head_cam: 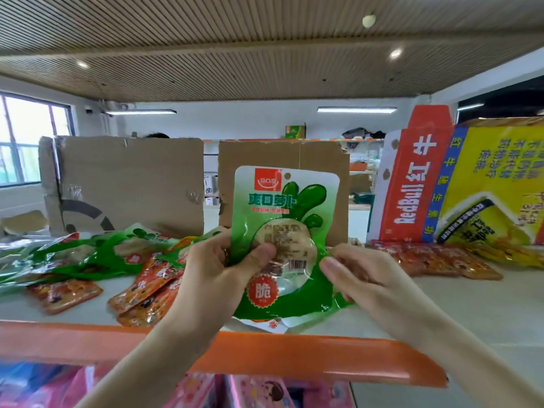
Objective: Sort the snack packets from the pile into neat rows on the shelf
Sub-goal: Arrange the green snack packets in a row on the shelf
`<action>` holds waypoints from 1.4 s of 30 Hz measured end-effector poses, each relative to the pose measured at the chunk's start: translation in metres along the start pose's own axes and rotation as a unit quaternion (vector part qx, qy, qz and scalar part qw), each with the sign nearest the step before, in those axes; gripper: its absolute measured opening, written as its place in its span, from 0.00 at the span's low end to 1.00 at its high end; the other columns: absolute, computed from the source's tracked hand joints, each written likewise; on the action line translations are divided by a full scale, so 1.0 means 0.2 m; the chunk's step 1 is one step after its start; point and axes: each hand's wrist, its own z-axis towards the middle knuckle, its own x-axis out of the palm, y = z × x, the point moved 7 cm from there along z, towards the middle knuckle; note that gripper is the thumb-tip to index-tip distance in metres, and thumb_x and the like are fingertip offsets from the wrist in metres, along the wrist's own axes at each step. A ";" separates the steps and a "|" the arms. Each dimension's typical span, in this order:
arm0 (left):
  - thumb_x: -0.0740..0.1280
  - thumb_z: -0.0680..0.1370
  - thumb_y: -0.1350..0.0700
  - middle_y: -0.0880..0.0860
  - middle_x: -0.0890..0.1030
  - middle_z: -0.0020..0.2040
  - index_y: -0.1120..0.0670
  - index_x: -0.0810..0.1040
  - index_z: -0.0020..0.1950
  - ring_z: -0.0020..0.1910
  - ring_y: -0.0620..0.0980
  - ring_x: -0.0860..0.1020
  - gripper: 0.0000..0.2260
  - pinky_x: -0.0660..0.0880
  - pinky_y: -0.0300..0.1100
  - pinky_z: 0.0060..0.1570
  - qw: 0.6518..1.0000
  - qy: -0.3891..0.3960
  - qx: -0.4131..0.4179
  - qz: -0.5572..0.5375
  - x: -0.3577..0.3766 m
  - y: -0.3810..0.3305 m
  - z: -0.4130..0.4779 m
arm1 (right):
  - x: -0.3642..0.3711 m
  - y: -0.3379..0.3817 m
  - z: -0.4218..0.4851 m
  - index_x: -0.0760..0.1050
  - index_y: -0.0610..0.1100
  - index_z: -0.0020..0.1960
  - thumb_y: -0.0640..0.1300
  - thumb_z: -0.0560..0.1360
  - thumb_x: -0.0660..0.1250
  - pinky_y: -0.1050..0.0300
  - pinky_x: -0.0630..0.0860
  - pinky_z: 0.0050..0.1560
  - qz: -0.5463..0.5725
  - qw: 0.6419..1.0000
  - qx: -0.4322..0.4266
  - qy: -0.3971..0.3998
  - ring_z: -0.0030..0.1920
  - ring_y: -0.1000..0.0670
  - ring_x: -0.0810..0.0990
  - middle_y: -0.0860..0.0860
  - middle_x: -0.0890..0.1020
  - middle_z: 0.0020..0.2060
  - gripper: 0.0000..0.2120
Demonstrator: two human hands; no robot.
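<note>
Gripping a green-and-white plastic snack pkt w/ a radish picture (287, 231), the L hand (217, 269) holds it upright above the front part of the white shelf board (441, 307), printed face toward the camera; thumb lies across the pkt's clear middle window, other fingers curled behind it. R hand (362, 278) meets the pkt's lower right edge, thumb and curled fingers pinching the green film there. Just below the held pkt a second pkt's white edge (276, 323) shows; can't tell if it's held too or lying on the board. Left of the hands sits the loose pile: crumpled green pkts of the same kind (88, 254) overlapping at the back, orange-red foil pkts (147, 287) scattered in front, some touching the L wrist area. Well apart on the right, more orange-red pkts (435, 260) lie flat in an overlapping row near the back. Behind the pile stand two brown cardboard pieces, one w/ a black printed mark (126, 181) and one torn-edged (318, 169), a gap between them. Far right: a red, blue and yellow Red Bull carton (471, 184), upside down, leaning. Orange front rail (294, 351) runs along the shelf edge; pink printed packs (265, 390) show on the level below, blurred.
</note>
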 end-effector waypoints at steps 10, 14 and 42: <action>0.71 0.72 0.57 0.55 0.87 0.44 0.52 0.86 0.45 0.43 0.55 0.86 0.05 0.82 0.43 0.40 0.999 0.049 -0.002 -0.004 0.07 0.03 -0.03 | -0.03 -0.04 -0.03 0.73 0.46 0.35 0.53 0.77 0.62 0.51 0.61 0.28 0.064 0.994 -0.029 -0.087 0.27 0.50 0.67 0.50 0.71 0.26 0.15; 0.71 0.71 0.57 0.55 0.87 0.44 0.54 0.84 0.48 0.43 0.55 0.86 0.07 0.83 0.44 0.41 0.999 0.044 -0.002 -0.004 0.08 0.04 -0.03 | -0.04 -0.04 -0.04 0.73 0.47 0.35 0.52 0.80 0.62 0.48 0.60 0.27 0.047 0.992 -0.036 -0.111 0.27 0.45 0.65 0.45 0.70 0.26 0.16; 0.61 0.81 0.61 0.50 0.85 0.42 0.48 0.84 0.46 0.40 0.48 0.82 0.14 0.80 0.42 0.43 0.991 0.119 0.059 -0.010 0.79 0.05 0.06 | -0.65 -0.20 -0.38 0.68 0.52 0.44 0.65 0.77 0.58 0.64 0.70 0.34 -0.203 0.959 0.052 -0.190 0.38 0.56 0.75 0.57 0.74 0.35 0.16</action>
